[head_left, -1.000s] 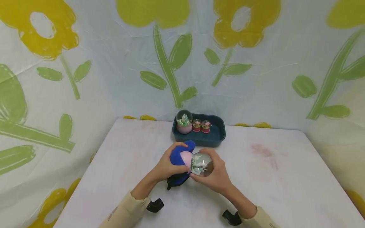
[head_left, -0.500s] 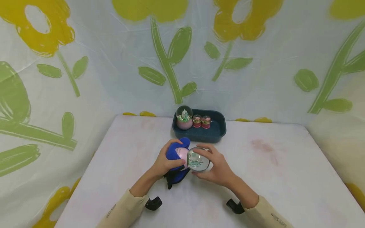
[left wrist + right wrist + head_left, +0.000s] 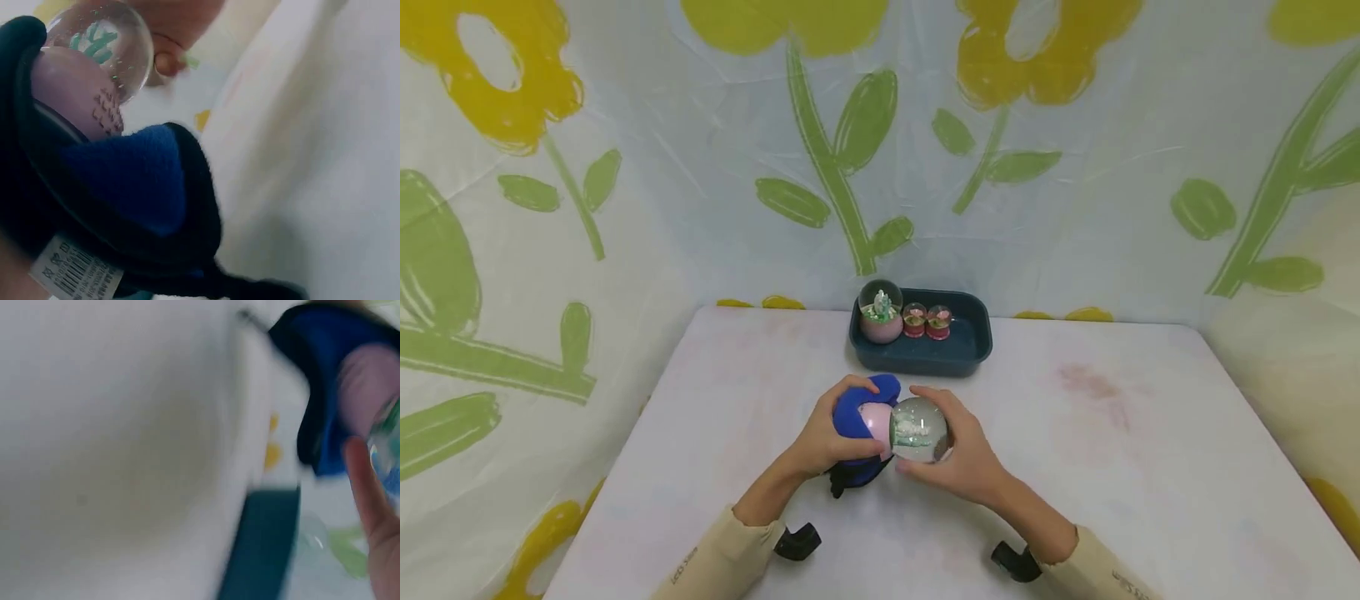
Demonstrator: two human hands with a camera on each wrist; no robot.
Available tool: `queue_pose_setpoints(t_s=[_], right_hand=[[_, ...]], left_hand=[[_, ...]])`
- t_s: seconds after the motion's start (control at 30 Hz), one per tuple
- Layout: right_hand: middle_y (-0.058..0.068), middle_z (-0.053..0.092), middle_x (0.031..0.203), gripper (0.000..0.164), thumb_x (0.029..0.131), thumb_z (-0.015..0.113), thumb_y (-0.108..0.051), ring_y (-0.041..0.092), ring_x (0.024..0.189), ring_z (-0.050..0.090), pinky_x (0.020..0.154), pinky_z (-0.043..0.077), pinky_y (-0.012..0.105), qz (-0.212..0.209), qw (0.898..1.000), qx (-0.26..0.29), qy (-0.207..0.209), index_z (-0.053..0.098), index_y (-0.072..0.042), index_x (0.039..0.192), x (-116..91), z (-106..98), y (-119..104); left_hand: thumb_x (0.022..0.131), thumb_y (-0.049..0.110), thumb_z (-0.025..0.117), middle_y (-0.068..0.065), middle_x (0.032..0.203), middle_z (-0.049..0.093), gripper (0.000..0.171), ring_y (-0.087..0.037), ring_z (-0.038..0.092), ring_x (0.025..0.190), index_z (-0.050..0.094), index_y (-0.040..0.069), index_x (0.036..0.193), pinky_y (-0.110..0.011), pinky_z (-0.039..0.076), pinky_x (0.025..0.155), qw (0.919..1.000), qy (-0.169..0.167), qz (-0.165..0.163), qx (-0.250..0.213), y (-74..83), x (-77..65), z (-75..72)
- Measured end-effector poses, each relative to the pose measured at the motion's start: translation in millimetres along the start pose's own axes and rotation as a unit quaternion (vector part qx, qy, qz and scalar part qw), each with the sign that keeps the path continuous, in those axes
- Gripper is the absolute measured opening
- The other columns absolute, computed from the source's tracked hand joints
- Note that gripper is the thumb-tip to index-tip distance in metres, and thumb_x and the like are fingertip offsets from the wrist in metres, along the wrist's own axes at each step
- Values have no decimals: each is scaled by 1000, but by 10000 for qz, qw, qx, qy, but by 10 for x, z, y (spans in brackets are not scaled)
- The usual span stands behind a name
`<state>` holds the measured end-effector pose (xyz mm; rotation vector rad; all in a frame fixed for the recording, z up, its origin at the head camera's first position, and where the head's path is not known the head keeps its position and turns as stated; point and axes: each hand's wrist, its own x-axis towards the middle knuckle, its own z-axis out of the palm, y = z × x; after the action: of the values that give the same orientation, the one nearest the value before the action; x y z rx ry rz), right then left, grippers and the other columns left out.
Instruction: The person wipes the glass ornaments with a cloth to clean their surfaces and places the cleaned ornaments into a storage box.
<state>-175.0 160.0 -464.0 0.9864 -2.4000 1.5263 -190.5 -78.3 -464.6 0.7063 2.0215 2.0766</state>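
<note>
In the head view a snow globe [image 3: 917, 431] lies on its side between my hands, its glass ball to the right and its pink base to the left. My left hand [image 3: 822, 437] grips the base through a blue plush cloth [image 3: 852, 413], thumb along the near side. The left wrist view shows the cloth's black edging, a white printed label [image 3: 76, 269] and raised lettering on the base [image 3: 78, 94]. With fingers and thumb spread around the ball, my right hand [image 3: 961, 450] holds the glass. Green and white figures show inside it.
A dark teal tray [image 3: 921, 364] stands at the back of the white table [image 3: 1075, 450]. It holds a larger pink-based snow globe [image 3: 882, 321] and two small red-based ones [image 3: 914, 321]. A flower-printed sheet [image 3: 1075, 242] hangs behind.
Both hands have shifted slightly left with the globe. The right index finger, lying across the glass half a second ago, is back at the far side, and the ball has turned a little.
</note>
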Motion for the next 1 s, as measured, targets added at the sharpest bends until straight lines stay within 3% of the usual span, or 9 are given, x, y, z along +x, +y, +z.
queue_pose_setpoints(t_s=[0.1, 0.2, 0.3, 0.4, 0.53, 0.7, 0.8, 0.9, 1.0], right_hand=[[8, 42, 140, 93, 70, 88, -31, 22, 113, 55, 79, 53, 32, -884, 9935, -699, -189, 37, -12, 145, -27, -75, 2], [6, 47, 137, 84, 71, 87, -34, 21, 111, 56, 82, 53, 30, -1268, 9885, -824, 40, 45, -9, 139, -23, -122, 22], [6, 57, 125, 85, 65, 91, -33, 20, 107, 58, 87, 51, 32, -1222, 9903, -554, 373, 50, -5, 134, -35, -124, 54], [5, 61, 120, 81, 63, 92, -25, 20, 103, 59, 84, 52, 31, -696, 9960, -114, 544, 53, -7, 132, -50, -110, 33], [2, 58, 127, 80, 68, 90, -26, 19, 106, 58, 82, 53, 34, -211, 9987, -160, 433, 50, -12, 136, -70, -114, -50], [11, 43, 141, 87, 65, 92, -28, 19, 108, 55, 82, 52, 30, -984, 9912, -882, -27, 47, -9, 138, -78, -205, -61], [15, 48, 136, 88, 60, 94, -16, 22, 107, 56, 80, 53, 30, -1271, 9883, -829, 138, 50, -4, 134, -73, -242, 7], [14, 54, 128, 85, 60, 93, -9, 25, 101, 57, 69, 55, 33, -543, 9974, -270, 399, 50, -4, 134, -79, -225, 17], [15, 54, 127, 74, 72, 87, -12, 28, 89, 59, 59, 56, 35, 841, 9937, 498, 541, 49, -10, 136, -79, -185, -49]], left_hand=[[73, 33, 82, -15, 133, 45, 66, -37, 48, 114, 49, 13, 126, -47, 51, 82, 9993, -113, -94, -330, 33, 17, 26], [71, 36, 83, -15, 133, 44, 68, -36, 49, 112, 49, 15, 127, -46, 51, 81, 9991, -159, -235, -316, 87, 40, 63], [68, 31, 86, -14, 132, 44, 68, -36, 49, 111, 50, 19, 125, -46, 52, 79, 9993, -257, -251, -76, 122, 37, 108], [68, 25, 86, -14, 133, 43, 68, -37, 47, 113, 50, 18, 124, -46, 52, 80, 9995, -280, -111, 19, 118, 30, 137], [68, 29, 86, -13, 133, 44, 68, -37, 48, 113, 50, 19, 125, -45, 52, 79, 9998, -164, -79, 69, 73, 27, 127], [72, 36, 81, -15, 131, 45, 67, -35, 50, 110, 49, 18, 128, -45, 51, 82, 9985, -254, -433, -208, 35, 81, 109], [73, 34, 82, -13, 132, 44, 65, -34, 49, 110, 49, 21, 128, -45, 50, 82, 9979, -343, -535, -145, 66, 132, 136], [71, 29, 85, -11, 132, 44, 65, -35, 49, 111, 51, 24, 125, -44, 51, 80, 9985, -352, -344, 234, 122, 174, 174], [70, 24, 86, -8, 133, 44, 64, -35, 49, 112, 51, 27, 124, -43, 53, 79, 9975, -343, -128, 606, 151, 192, 194]])
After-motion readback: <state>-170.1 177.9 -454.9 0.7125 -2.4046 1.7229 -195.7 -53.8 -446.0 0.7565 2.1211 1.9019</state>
